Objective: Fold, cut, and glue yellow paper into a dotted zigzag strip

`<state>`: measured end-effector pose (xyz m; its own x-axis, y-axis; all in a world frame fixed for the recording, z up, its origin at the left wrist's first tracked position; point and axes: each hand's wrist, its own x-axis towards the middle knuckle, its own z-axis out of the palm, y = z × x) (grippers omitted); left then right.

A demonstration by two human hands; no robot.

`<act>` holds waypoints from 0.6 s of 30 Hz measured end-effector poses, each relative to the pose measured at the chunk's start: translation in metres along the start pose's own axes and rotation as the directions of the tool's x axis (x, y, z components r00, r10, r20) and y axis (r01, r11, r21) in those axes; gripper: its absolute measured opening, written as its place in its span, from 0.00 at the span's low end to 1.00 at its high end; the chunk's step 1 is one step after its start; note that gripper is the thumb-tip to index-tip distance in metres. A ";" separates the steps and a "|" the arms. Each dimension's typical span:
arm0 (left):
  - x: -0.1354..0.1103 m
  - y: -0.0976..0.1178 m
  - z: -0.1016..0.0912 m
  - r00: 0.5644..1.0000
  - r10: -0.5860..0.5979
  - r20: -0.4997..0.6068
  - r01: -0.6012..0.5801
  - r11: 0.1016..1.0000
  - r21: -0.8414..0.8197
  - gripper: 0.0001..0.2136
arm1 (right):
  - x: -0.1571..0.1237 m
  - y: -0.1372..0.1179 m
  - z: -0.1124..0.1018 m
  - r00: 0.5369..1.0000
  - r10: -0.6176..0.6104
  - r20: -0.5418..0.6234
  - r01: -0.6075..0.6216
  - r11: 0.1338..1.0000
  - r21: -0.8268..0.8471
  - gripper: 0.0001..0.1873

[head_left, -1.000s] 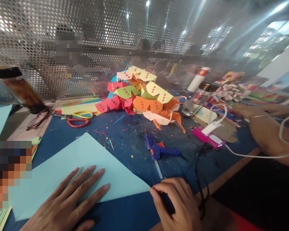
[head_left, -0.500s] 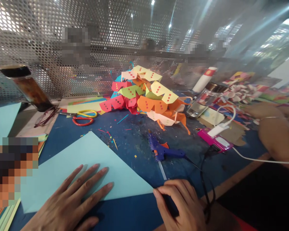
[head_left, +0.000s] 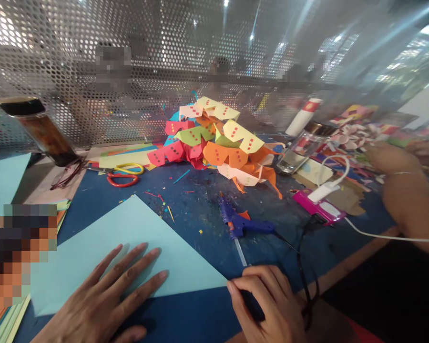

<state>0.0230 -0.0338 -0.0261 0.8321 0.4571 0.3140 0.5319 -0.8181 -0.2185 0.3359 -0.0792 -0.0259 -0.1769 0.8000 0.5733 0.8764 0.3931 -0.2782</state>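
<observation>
A light blue sheet of paper (head_left: pixel 128 224), folded into a triangle, lies on the dark blue table in front of me. My left hand (head_left: pixel 110 286) rests flat on it with the fingers spread. At the paper's right corner, my right hand (head_left: pixel 268 305) pinches the tip between thumb and forefinger. Just beyond that hand lies a blue hot glue gun (head_left: pixel 241 223), with a clear glue stick poking out of its back end. Its black cord runs behind my right hand.
Colourful folded paper pieces (head_left: pixel 214 138) are heaped at the back. Scissors (head_left: pixel 125 174) lie left of them. A dark bottle (head_left: pixel 43 131) stands far left, a clear bottle (head_left: pixel 303 147) right. A pink power strip (head_left: pixel 318 208) sits near another person's arm (head_left: pixel 403 190).
My hands and the blue paper stay in place. The other person's hand at the right has shifted slightly.
</observation>
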 end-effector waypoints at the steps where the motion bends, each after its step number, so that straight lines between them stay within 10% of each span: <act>1: 0.000 0.000 0.000 1.000 0.002 -0.004 -0.002 1.000 -0.002 0.29 | 0.000 0.000 0.000 1.000 -0.003 0.002 0.003 1.000 0.005 0.09; 18: 0.002 -0.001 -0.002 0.999 0.040 0.029 -0.040 0.999 -0.020 0.38 | -0.002 0.000 -0.003 0.999 0.020 0.033 -0.021 0.999 0.035 0.07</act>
<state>0.0238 -0.0327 -0.0238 0.8570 0.4336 0.2784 0.4952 -0.8424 -0.2122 0.3373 -0.0821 -0.0243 -0.1745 0.8223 0.5416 0.8636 0.3921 -0.3170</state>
